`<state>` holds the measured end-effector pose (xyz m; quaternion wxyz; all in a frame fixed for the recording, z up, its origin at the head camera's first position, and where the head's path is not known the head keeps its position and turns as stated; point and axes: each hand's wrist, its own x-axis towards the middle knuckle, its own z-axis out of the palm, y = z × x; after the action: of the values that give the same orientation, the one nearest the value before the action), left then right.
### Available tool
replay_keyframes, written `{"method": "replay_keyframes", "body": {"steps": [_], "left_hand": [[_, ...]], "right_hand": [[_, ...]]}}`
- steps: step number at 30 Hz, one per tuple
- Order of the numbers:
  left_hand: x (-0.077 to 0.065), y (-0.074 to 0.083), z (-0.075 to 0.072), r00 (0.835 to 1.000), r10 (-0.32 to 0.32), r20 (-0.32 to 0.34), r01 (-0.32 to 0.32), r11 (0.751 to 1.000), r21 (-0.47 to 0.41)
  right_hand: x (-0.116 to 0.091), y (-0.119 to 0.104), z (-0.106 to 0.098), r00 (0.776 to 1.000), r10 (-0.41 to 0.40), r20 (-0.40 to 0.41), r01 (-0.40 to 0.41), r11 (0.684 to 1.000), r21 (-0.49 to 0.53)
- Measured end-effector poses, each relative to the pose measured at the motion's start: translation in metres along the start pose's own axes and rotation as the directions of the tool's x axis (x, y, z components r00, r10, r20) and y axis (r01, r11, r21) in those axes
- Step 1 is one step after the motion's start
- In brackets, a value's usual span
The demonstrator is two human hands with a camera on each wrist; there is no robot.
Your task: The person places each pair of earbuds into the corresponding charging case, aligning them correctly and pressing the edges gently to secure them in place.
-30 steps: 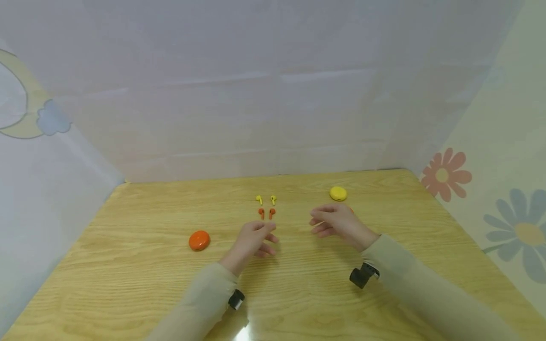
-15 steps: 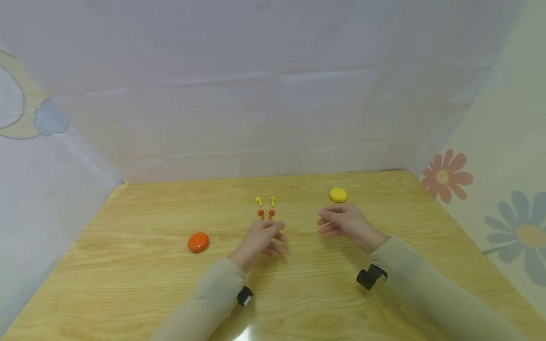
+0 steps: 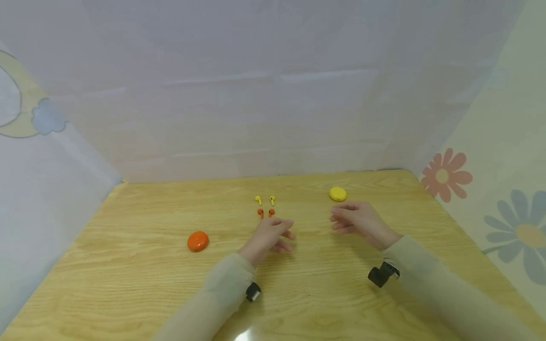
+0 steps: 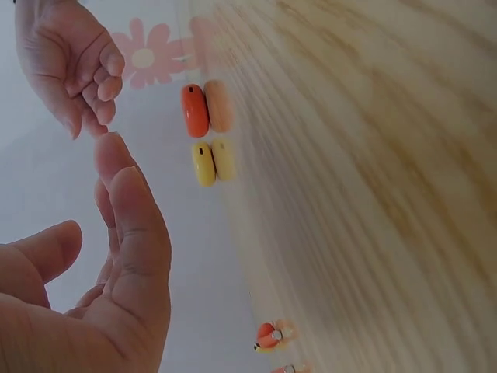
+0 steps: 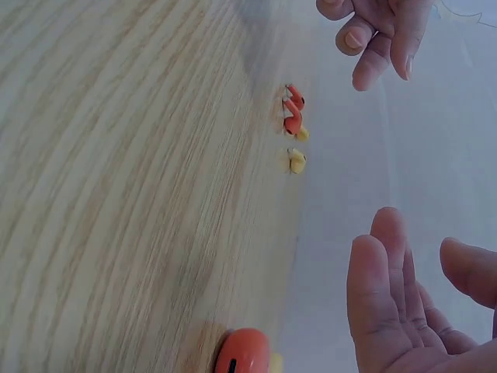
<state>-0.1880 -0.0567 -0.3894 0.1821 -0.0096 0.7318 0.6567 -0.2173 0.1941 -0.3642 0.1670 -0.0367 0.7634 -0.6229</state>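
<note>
My left hand (image 3: 268,239) hovers over the table in front of two orange earbuds (image 3: 260,212), its fingers relaxed and holding nothing. Behind those lie two yellow earbuds (image 3: 272,200). To the right, my right hand (image 3: 362,222) is also raised with loosely bent fingers and nothing in it. Just beyond it sits a round yellow case (image 3: 338,193). An orange case (image 5: 242,353) beside the yellow one shows in both wrist views, but the right hand hides it in the head view. Another rounded orange case (image 3: 198,241) lies left of the left hand.
Everything lies on a wood-grain table (image 3: 128,284). A pale sheet (image 3: 222,118) hangs along its back edge, and printed sheets stand at both sides. A small black camera (image 3: 384,273) is strapped to the right wrist, another (image 3: 253,291) to the left.
Both hands have drifted to the right above the table, still holding nothing. An orange edge seen behind the right hand a second ago is now covered. Earbuds and the other cases stay put.
</note>
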Motion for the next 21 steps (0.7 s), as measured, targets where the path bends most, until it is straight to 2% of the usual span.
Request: {"method": "replay_keyframes", "body": {"steps": [9, 13, 21], "left_hand": [[0.004, 0.004, 0.008, 1.0, 0.008, 0.005, -0.008, 1.0, -0.017], [0.005, 0.005, 0.012, 1.0, 0.006, 0.007, -0.006, 1.0, -0.026], [0.009, 0.008, 0.02, 1.0, 0.01, -0.001, -0.01, 0.999, -0.039]], "right_hand": [[-0.002, 0.002, -0.018, 0.999, -0.026, -0.026, 0.025, 0.998, -0.05], [-0.002, 0.006, -0.027, 0.999, -0.01, -0.036, 0.007, 0.996, -0.089], [-0.001, 0.01, -0.038, 0.999, 0.018, -0.044, -0.023, 0.995, -0.099]]}}
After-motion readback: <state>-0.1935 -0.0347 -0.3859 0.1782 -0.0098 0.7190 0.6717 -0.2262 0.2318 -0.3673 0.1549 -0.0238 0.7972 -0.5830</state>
